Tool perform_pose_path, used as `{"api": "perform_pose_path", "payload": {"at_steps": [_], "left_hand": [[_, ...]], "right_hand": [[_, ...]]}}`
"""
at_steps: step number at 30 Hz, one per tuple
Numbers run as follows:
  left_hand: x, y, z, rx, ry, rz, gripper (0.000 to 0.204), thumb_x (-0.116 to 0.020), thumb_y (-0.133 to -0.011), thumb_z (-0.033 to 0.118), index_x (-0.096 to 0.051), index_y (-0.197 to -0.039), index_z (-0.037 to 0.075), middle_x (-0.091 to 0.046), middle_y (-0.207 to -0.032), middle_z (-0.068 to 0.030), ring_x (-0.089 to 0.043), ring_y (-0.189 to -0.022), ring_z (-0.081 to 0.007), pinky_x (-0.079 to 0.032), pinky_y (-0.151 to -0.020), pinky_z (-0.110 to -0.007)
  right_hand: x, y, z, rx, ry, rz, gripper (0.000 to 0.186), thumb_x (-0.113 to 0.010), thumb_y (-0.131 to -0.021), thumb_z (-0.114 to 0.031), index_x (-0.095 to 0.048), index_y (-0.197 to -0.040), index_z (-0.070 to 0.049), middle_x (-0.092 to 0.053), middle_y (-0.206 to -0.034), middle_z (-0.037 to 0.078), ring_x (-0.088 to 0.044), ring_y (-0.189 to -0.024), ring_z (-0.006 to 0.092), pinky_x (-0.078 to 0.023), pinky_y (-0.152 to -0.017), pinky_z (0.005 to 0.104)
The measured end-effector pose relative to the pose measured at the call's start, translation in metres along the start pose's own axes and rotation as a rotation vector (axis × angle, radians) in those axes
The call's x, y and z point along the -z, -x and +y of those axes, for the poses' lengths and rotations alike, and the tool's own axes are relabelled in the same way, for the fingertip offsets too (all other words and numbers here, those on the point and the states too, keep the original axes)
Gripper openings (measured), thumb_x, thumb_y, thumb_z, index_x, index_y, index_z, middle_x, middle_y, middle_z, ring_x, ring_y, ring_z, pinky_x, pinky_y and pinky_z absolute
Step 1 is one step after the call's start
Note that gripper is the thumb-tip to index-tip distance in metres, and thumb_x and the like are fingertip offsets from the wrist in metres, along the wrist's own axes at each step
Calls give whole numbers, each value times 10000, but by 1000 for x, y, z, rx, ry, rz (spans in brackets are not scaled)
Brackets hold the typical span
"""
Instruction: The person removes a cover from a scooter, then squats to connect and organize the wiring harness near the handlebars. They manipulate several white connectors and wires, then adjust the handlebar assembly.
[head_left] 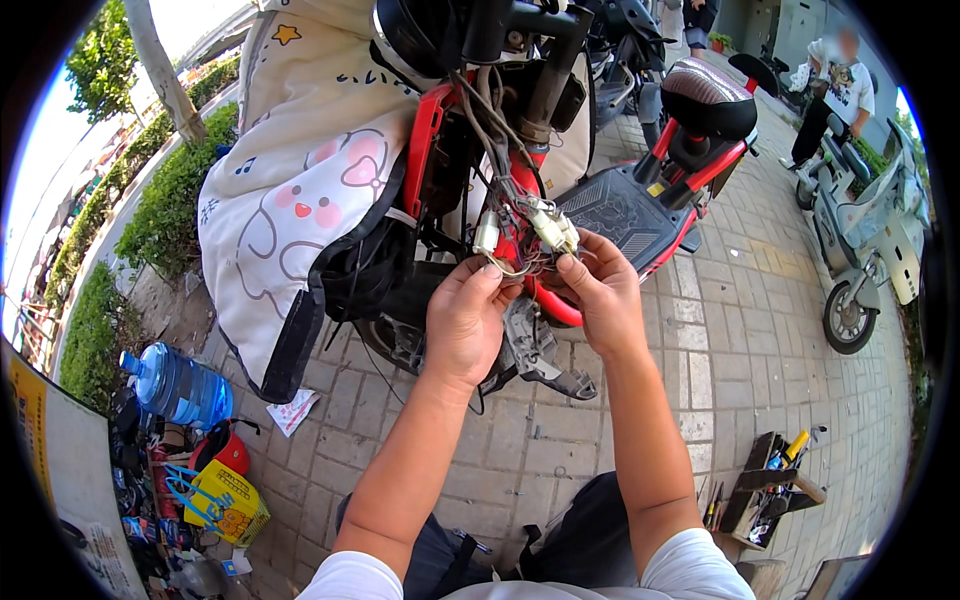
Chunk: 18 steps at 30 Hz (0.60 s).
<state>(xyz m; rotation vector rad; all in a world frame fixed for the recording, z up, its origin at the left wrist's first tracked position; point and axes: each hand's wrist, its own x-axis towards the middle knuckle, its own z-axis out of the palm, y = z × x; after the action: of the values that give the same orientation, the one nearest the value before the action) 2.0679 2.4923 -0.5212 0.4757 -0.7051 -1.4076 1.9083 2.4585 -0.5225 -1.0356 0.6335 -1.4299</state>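
Both hands are in front of a red electric scooter whose front cover is off, with a bundle of wires hanging out. My left hand is closed, thumb against fingers, on a thin wire under a white plug connector. Opposite it, my right hand pinches wires just below a cluster of white connectors. The fingertips partly hide exactly which wires are gripped. A cream quilted wind cover with a cartoon print drapes over the scooter's left side.
At lower left sit a blue water jug, a red helmet and a yellow bag. A wooden toolbox stands lower right on the paving. Another scooter and a person are farther right.
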Motion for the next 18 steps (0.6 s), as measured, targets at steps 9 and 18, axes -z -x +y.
{"api": "perform_pose_path", "payload": {"at_steps": [9,18], "left_hand": [[11,-3,5,-23,50,-54,167,-613,-925,222,-641,-993,72,-659,-985,-43,-593,-976,-180,-440,-952,-354],[22,-2,3,17,127,-79,216,-565,-963,200,-605,-1123,60,-643,-1119,-81,-592,-1059,-194,-452,-964,-370]], "right_hand": [[-11,10,-3,108,248,-101,544,-765,-829,-136,-496,-1272,30,-647,-1072,103,-616,-981,138,-508,-861,276],[-16,12,-8,177,301,-37,466,-760,-838,-181,-554,-1190,45,-651,-1068,99,-611,-982,138,-505,-857,295]]}}
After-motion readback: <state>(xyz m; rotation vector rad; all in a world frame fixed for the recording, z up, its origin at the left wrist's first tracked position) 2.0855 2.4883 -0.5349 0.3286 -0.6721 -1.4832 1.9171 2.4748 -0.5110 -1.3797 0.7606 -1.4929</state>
